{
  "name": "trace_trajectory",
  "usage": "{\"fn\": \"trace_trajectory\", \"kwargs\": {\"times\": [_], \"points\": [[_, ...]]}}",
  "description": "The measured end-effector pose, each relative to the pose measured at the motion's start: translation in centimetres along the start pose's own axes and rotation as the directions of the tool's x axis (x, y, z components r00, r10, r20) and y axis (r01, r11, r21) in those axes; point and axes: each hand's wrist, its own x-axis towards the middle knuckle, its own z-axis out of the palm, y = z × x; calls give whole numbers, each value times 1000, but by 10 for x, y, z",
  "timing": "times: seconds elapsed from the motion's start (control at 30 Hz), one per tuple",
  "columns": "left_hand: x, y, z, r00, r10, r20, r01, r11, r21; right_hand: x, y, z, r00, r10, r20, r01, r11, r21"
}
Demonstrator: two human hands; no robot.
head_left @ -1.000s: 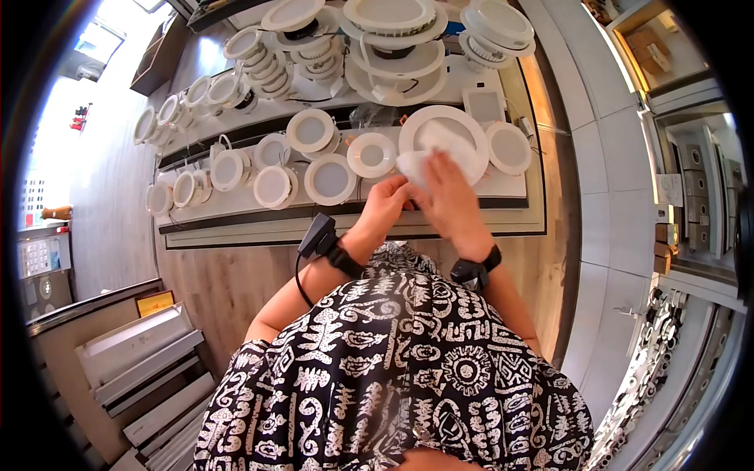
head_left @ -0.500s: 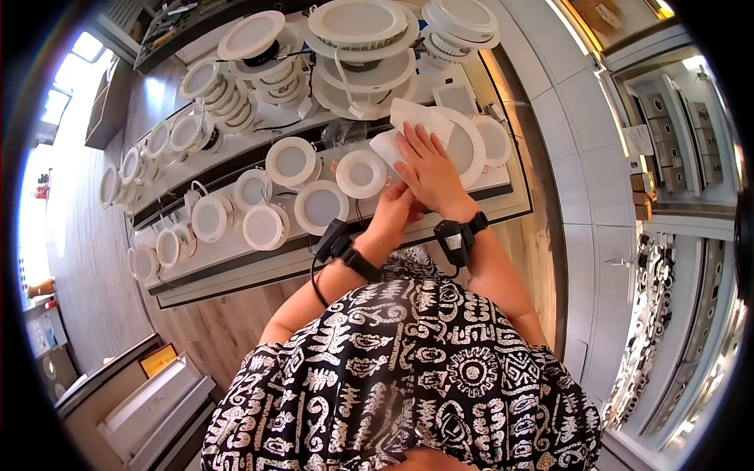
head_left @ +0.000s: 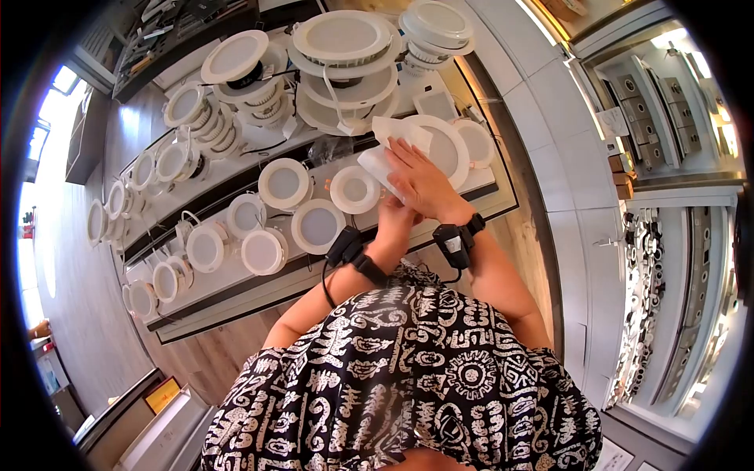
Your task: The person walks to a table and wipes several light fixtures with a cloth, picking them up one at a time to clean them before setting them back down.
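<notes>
I judge the wiping partway: my right hand point(head_left: 420, 182) presses the white cloth point(head_left: 382, 149) flat on the large downlight point(head_left: 448, 149) at the shelf's point(head_left: 491, 179) right end, my left hand point(head_left: 395, 216) seemingly curled against its rim, neighbouring lamps untouched.

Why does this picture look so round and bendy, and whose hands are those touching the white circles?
The picture comes from a small camera worn on a person's head, looking down, so its wide lens bends everything. You see their black-and-white patterned top at the bottom. The right hand presses a white cloth flat against a large round white ceiling lamp. The left hand sits just below it, partly hidden, so its grip is unclear. Both wrists wear black bands. Many more round white lamps lie on the white stepped display shelf.
</notes>
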Motion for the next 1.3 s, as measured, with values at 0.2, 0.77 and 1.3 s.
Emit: {"fn": "trace_trajectory", "kwargs": {"times": [0.2,0.77,1.3], "points": [[-11,16,4,992,8,-129,3,996,88,10,20,-9,1000,-3,-1,3,967,-256],[-18,-4,34,967,69,-247,-39,991,126,-14,23,-8,997,-72,4,72,997,5],[-20,-9,22,960,178,-215,-149,979,141,-31,46,-15,917,-399,19,399,917,6]]}}
